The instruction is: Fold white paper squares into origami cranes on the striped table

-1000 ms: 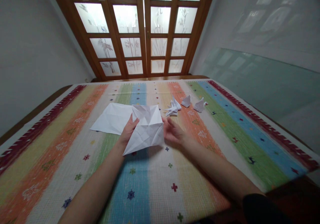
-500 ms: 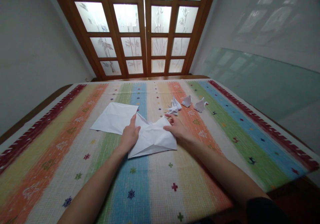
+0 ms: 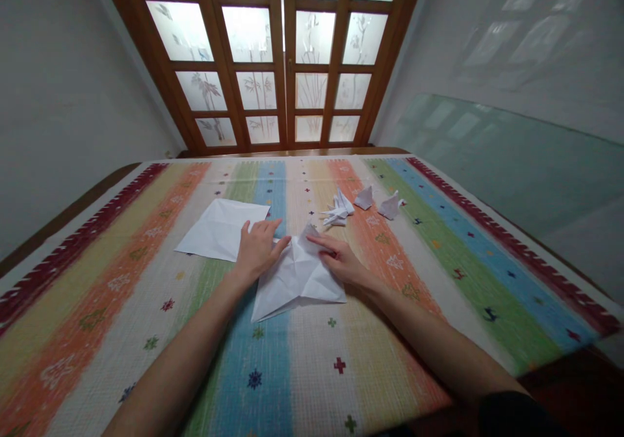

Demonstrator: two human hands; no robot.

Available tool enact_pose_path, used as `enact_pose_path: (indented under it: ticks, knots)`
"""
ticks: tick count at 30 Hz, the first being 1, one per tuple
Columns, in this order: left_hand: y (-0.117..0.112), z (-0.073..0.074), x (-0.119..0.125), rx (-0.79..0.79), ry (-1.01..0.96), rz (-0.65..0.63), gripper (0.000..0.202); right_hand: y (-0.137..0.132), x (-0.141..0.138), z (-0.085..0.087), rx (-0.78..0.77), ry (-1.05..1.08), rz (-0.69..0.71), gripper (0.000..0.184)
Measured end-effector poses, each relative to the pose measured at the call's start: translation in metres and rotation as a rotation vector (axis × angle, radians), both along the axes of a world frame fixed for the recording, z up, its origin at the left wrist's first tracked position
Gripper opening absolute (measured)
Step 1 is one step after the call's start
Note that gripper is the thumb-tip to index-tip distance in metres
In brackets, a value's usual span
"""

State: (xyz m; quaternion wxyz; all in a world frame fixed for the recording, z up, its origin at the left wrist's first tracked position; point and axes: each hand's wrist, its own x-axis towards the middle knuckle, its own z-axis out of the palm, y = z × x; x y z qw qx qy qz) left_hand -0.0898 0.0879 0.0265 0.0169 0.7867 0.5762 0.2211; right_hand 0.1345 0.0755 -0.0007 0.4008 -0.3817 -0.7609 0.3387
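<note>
There are two white paper sheets (image 3: 298, 278) (image 3: 218, 230) — one folded, one flat. At least three small folded white paper figures (image 3: 342, 204) (image 3: 363, 198) (image 3: 389, 206) — and two bare hands (image 3: 256, 251) (image 3: 344, 263).

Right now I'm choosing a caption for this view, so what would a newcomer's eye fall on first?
Probably the boldly striped tablecloth, its bands running toward the bright paned doors beyond. Next, at the center, the left hand and right hand at a creased white paper, with a flatter sheet to its left. Small folded paper pieces sit beyond the right hand.
</note>
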Motion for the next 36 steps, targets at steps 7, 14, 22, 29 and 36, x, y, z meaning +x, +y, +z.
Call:
enact_pose_path:
  ticks: [7, 14, 22, 29, 36]
  knots:
    - [0.027, 0.026, -0.015, -0.777, -0.28, -0.254, 0.042, -0.008, -0.003, 0.008, -0.198, 0.185, 0.02, 0.048]
    - [0.019, 0.018, -0.019, -1.286, -0.843, -0.479, 0.038, -0.01, 0.001, 0.014, -0.388, 0.264, 0.056, 0.046]
    - [0.018, 0.017, -0.015, -1.267, -0.943, -0.583, 0.052, -0.004, 0.004, 0.013, -0.457, 0.34, 0.044, 0.042]
    - [0.019, 0.023, -0.018, -1.318, -0.907, -0.493, 0.058, 0.003, 0.01, 0.01, -0.478, 0.389, 0.05, 0.038]
    - [0.035, 0.018, -0.027, -0.953, -0.635, -0.2, 0.025, 0.011, 0.013, 0.002, -0.322, 0.08, -0.074, 0.033]
